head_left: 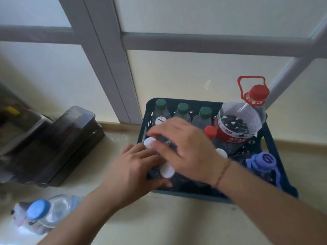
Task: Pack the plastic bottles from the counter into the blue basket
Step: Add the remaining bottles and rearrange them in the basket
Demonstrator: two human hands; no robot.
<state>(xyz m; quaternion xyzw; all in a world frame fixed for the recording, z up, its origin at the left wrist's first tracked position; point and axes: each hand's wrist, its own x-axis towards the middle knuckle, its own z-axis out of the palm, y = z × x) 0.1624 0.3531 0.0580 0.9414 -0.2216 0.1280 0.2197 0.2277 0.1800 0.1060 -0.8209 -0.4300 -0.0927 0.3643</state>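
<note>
Both hands over basket at its front-left corner. Right hand lies on a white-capped bottle, fingers blurred, grip can't be told; left hand curls around another white cap bottle. Last bottle, blue cap, lies on counter at front-left, long axis toward basket, nearer left hand. Jug has a red label, writing unreadable.

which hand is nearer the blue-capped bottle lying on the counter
Left. The left hand is at the blue basket's near-left corner, on the side toward the blue-capped bottle. The right hand is farther right, over the bottles inside the basket.
</note>
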